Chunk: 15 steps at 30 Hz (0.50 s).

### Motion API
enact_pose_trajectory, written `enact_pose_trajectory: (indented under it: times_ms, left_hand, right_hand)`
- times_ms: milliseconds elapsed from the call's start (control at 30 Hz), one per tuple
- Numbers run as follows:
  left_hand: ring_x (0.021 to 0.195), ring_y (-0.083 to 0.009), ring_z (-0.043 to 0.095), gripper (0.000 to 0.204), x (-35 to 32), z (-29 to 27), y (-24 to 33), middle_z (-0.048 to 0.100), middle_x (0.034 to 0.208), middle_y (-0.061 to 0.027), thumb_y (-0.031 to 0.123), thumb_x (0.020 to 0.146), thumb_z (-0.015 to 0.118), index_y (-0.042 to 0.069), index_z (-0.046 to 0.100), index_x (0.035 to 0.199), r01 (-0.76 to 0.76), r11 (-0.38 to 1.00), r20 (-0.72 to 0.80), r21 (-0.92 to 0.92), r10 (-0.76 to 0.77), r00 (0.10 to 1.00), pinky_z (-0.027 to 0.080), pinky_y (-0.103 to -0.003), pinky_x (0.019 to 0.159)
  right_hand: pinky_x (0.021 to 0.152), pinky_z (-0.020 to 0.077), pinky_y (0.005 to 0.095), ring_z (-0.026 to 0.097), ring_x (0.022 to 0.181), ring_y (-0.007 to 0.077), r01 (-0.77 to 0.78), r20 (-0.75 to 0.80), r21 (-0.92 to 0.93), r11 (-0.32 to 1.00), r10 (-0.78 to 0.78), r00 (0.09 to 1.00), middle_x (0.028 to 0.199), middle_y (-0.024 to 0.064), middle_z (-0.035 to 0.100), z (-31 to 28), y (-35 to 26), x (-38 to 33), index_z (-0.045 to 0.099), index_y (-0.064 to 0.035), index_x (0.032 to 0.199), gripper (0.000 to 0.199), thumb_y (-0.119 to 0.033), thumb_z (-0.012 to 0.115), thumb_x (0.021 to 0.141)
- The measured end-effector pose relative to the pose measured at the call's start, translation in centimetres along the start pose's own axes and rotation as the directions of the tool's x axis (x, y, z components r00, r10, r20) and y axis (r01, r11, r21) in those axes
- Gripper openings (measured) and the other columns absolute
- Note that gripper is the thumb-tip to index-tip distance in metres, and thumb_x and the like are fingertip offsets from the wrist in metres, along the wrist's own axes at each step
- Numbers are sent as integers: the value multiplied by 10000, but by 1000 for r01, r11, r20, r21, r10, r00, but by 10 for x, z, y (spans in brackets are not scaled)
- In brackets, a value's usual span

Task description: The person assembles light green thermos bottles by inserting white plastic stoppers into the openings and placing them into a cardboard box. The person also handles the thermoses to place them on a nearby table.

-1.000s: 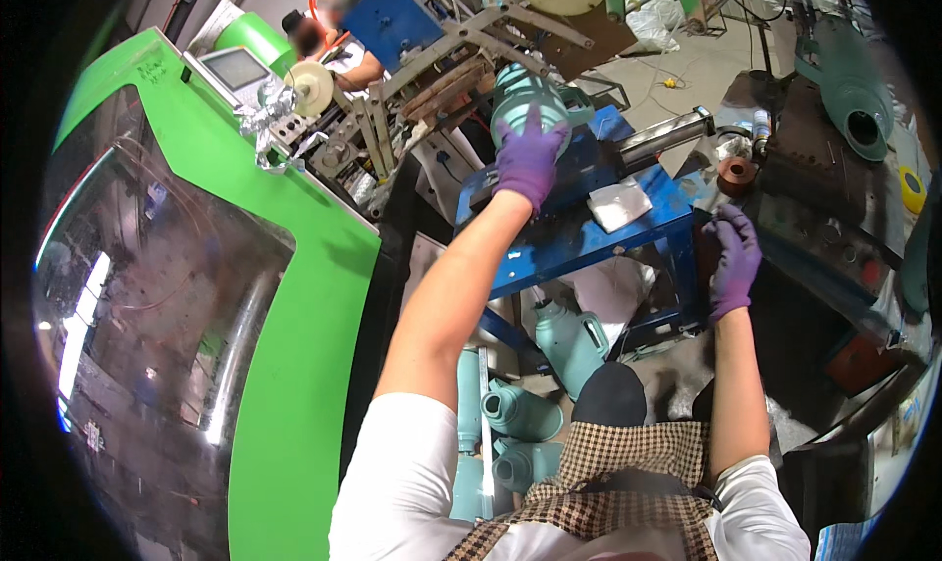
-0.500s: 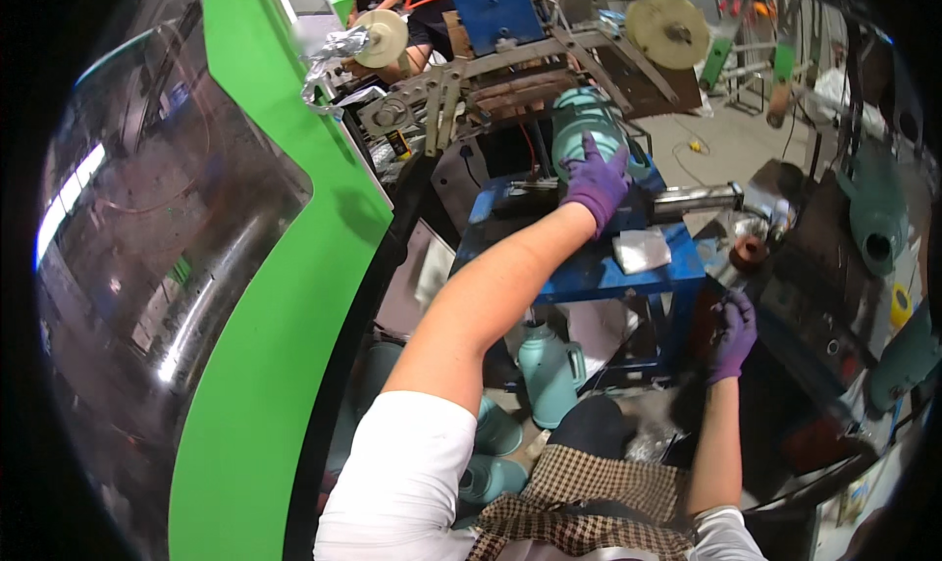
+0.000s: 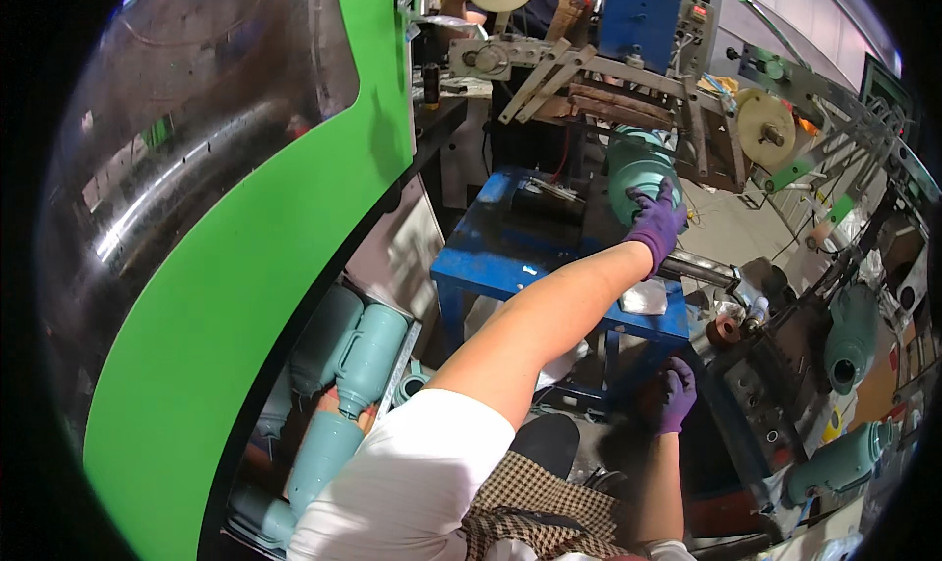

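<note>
A teal thermos flask shell [image 3: 636, 169] lies on its side in the machine beyond the blue table. My left hand [image 3: 659, 223], in a purple glove, reaches across to its near end and grips it, the fingers bent over the rounded surface. Lower on the right, my right hand [image 3: 677, 394], also gloved in purple, hovers beside a dark metal box with buttons [image 3: 756, 404]. Its fingers are half curled, with the thumb apart, and nothing shows in them.
A blue metal table [image 3: 491, 237] stands ahead, with a white packet [image 3: 644, 297] on it. Several teal flask shells [image 3: 373, 355] fill a crate at lower left. A curved green panel [image 3: 245, 296] bounds the left. Two more shells stand at right, one [image 3: 852, 340] upper, one [image 3: 839, 460] lower.
My view has turned, bringing the crate of flask shells into sight at lower left. My left hand remains on the flask shell, its fingers now more bent. The right hand stays near the box.
</note>
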<state>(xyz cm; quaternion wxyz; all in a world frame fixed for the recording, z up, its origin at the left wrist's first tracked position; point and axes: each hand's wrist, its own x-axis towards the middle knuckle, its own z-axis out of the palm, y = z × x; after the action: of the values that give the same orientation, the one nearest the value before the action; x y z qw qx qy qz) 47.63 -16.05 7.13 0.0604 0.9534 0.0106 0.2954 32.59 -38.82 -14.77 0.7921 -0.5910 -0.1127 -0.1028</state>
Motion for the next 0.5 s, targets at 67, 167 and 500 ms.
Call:
enact_pose_trajectory:
  times_ms: [67,167,500]
  left_hand:
    - [1131,-761,437,522,-8,-9,12,101,1642,-290,206,924,577,261,459,1429,-39,998,60,-41,41,997,463,-742,894]
    - [1133,-721,477,484,-14,-15,16,114,1629,-306,178,908,589,210,491,1381,-84,989,66,119,76,995,454,-733,925]
    - [1143,-705,473,508,-14,-12,7,163,1636,-250,187,943,562,309,490,1430,-39,999,45,-7,39,998,508,-638,906]
  right_hand:
    - [902,487,268,612,980,122,-6,15,-120,993,8,1000,1076,45,677,-6,-5,-7,683,-2,1137,248,22,570,917]
    - [898,489,268,617,975,123,3,132,-247,969,31,991,1072,44,682,2,-13,-31,691,-1,1120,239,25,576,911]
    - [896,487,279,642,969,153,154,366,-348,925,-18,931,1008,65,684,29,-15,-53,712,14,1029,209,49,589,863]
